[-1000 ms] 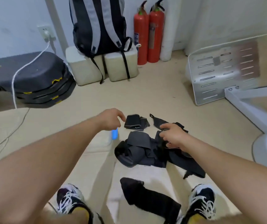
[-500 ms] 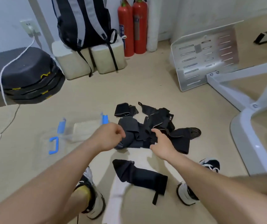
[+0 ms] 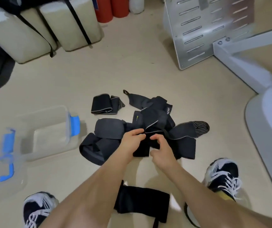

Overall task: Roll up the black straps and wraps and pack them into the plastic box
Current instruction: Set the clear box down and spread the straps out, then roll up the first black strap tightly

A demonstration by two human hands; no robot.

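Observation:
A heap of black straps and wraps lies on the beige floor in front of me. My left hand and my right hand both pinch one black strap at the near edge of the heap. A small folded wrap lies apart at the far left of the heap. Another flat black wrap lies between my feet. The clear plastic box with blue clips sits open on the floor to the left, with nothing visible inside.
The box's clear lid with blue latches lies left of the box. My shoes flank the near wrap. A white metal frame stands at right, two beige blocks and red extinguishers at the back.
Both hands came together onto one strap at the heap's near edge. The view dropped closer to the floor, and the plastic box and its lid came into view at left.

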